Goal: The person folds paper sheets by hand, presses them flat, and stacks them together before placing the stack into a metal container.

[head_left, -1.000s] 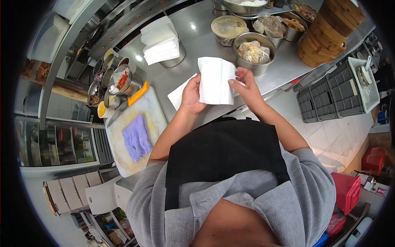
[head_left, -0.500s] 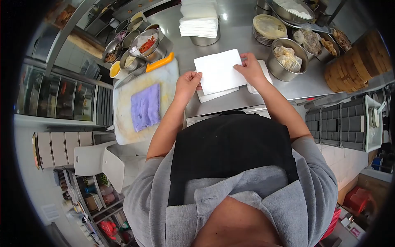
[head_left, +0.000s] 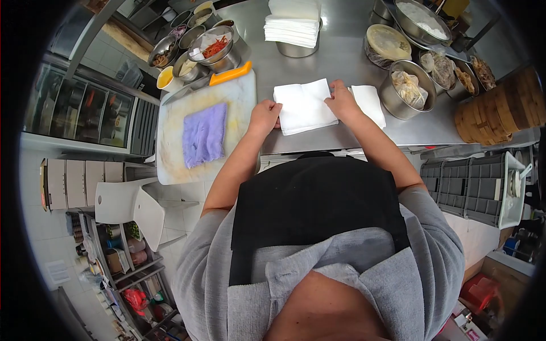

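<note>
Here is the left hand (head_left: 265, 116), thumb and fingers drawn together and pinched on the left edge of a white paper stack (head_left: 306, 106), and across from it the right hand (head_left: 343, 102), thumb on the stack's right edge and forefinger up by the far corner; whether those fingers are clamped on the paper, I cannot tell. The stack lies flat between the two hands, near the front of the steel tabletop (head_left: 409, 133), its lower edges fanned a little out of line. Just beyond the right wrist, a second white paper pile (head_left: 368, 101), partly covered by the forearm! Right beside that, a steel pot (head_left: 397, 109) carries a plastic-wrapped bundle (head_left: 408, 88), with a lidded tub (head_left: 388, 42) behind it and tall bamboo steamers (head_left: 497, 111) farther right. Over to the left, a purple cloth (head_left: 205, 136) is spread on a pale cutting board (head_left: 242, 102), and at the board's far edge lies a knife with an orange handle (head_left: 230, 74). Behind that, a steel bowl (head_left: 227, 61) shows off bright red strips (head_left: 215, 47), and straight ahead, a tall sheaf of white paper (head_left: 291, 31) perches on a steel container (head_left: 298, 51).
</note>
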